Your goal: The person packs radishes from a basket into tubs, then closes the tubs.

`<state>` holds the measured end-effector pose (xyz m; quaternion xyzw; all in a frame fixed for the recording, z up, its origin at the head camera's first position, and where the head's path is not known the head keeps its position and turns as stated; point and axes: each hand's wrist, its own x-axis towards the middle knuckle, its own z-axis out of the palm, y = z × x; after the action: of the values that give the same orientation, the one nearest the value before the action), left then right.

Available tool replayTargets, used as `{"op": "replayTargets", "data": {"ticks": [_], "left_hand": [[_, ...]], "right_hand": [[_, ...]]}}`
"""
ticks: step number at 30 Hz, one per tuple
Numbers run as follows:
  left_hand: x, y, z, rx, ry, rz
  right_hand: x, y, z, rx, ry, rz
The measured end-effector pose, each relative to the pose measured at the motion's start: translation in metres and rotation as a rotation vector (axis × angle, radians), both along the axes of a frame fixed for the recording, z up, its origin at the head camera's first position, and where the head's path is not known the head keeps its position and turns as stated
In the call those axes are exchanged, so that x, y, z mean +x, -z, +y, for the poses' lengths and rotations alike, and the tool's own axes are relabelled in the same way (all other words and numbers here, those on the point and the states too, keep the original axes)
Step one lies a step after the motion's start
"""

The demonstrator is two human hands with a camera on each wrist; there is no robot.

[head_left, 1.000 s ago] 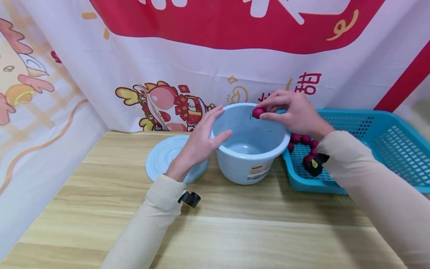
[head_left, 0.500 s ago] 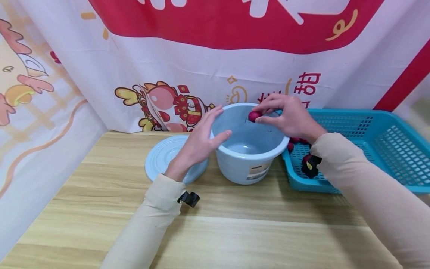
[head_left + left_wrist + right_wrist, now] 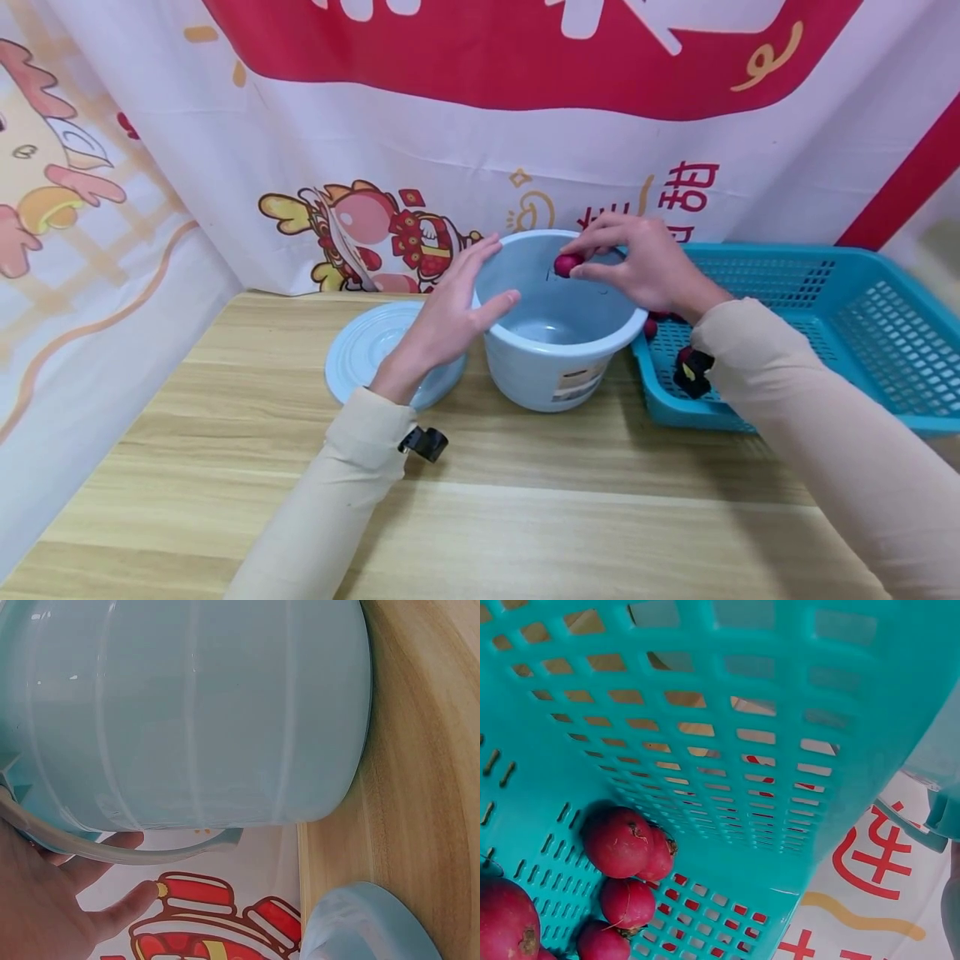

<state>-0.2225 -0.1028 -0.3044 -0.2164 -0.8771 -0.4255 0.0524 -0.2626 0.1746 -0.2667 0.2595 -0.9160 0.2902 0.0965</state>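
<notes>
In the head view, a red radish (image 3: 567, 265) was pinched between the thumb and fingertips of the right hand (image 3: 651, 268) and was held inside the mouth of a light-blue bucket (image 3: 525, 371), well above its bottom. The right grip was closed only as far as the radish allowed. The left hand (image 3: 450, 321) was placed at the left side of the rim, its fingers extended and its thumb spread over the opening; the left grip was wide, with nothing clasped. The bucket was stood upright on a wood-patterned worktop (image 3: 525, 525). A light-blue lid (image 3: 363, 346) was laid flat to its left, partly covered by the left forearm. A teal basket (image 3: 832, 327) was set just beside the bucket on the right, and more radishes (image 3: 650, 328) were partly hidden there by the right arm.

In the left wrist view, the bucket's banded side was shown close up, and its pale handle (image 3: 112, 851) was seen crossing in front of the left hand.

In the right wrist view, four radishes were seen clustered on the basket's slotted floor; another was cut off at the lower left edge.
</notes>
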Motion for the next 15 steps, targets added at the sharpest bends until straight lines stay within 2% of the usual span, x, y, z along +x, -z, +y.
{"op": "replayTargets", "data": {"ticks": [15], "left_hand": [[-0.0004, 0.0004, 0.0000, 0.008, -0.004, -0.006]], "right_hand": [[-0.0017, -0.0024, -0.0010, 0.051, -0.047, -0.017]]}}
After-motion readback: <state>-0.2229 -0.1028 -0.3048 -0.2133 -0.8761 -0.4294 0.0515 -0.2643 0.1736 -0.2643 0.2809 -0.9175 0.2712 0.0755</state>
